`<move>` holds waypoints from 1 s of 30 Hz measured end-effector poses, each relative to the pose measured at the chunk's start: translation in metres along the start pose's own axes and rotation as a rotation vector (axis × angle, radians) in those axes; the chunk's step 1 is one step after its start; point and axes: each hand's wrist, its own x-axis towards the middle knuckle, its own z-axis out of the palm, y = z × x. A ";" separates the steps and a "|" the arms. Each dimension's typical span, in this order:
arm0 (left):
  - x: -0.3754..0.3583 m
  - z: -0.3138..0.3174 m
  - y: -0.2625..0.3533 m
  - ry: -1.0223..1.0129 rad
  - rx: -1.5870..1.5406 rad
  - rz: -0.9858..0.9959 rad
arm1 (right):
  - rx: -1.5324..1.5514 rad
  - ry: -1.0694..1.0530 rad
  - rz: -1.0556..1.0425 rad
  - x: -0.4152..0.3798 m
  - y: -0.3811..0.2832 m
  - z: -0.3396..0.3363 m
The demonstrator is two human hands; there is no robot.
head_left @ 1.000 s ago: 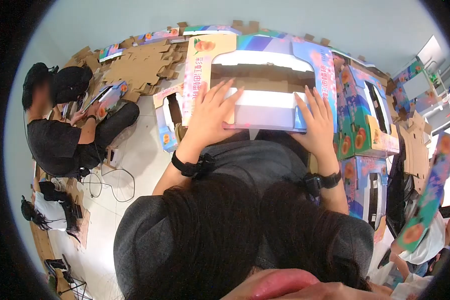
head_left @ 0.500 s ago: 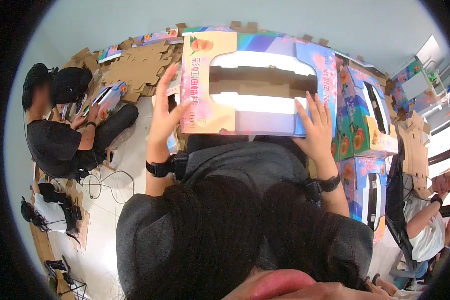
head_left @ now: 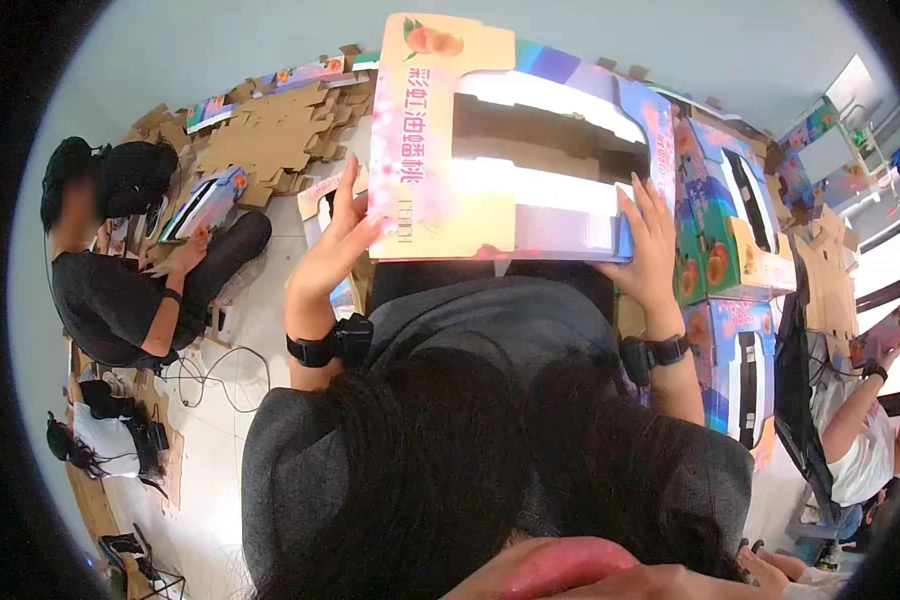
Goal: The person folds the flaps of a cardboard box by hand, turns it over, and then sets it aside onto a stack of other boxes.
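A printed cardboard carton [head_left: 485, 215] with peach pictures and a long opening in its top is in front of my body. It tilts, with its left end higher and closer to me. My left hand [head_left: 335, 245] presses against its left side, fingers pointing up and thumb near the lower left corner. My right hand [head_left: 648, 240] grips the lower right corner, fingers over the blue end panel and thumb low at the front edge. Through the opening, brown inner cardboard shows. The carton's underside is hidden.
Similar printed cartons [head_left: 735, 270] are stacked to the right. Flattened brown cardboard [head_left: 260, 140] lies by the back wall. On the left a seated person [head_left: 110, 290] handles another carton [head_left: 205, 205]. A cable [head_left: 215, 380] lies on the floor. Another person [head_left: 850, 440] is at far right.
The carton's left end has risen and come closer, tilting it. My left hand has moved from spread fingers to the carton's lower left side. My right hand has shifted slightly right with the corner.
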 end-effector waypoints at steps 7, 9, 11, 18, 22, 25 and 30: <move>-0.001 0.009 0.012 0.074 -0.071 0.017 | -0.020 0.026 0.009 -0.006 0.001 0.004; 0.002 0.012 0.007 0.116 -0.098 0.054 | -0.020 0.041 0.010 -0.007 0.001 0.005; 0.005 0.013 -0.003 0.140 -0.110 0.113 | -0.016 0.062 0.013 -0.007 0.000 0.006; 0.011 0.043 0.003 0.358 -0.098 0.030 | -0.069 0.069 0.057 -0.006 -0.009 0.005; 0.022 0.054 -0.022 0.580 -0.331 -0.094 | -0.090 0.065 0.063 -0.004 -0.010 0.004; 0.030 0.077 -0.028 0.727 -0.610 -0.107 | -0.105 0.051 0.056 0.002 -0.014 0.005; 0.036 0.099 -0.055 0.665 -0.848 -0.194 | -0.133 0.035 0.028 0.007 -0.017 0.006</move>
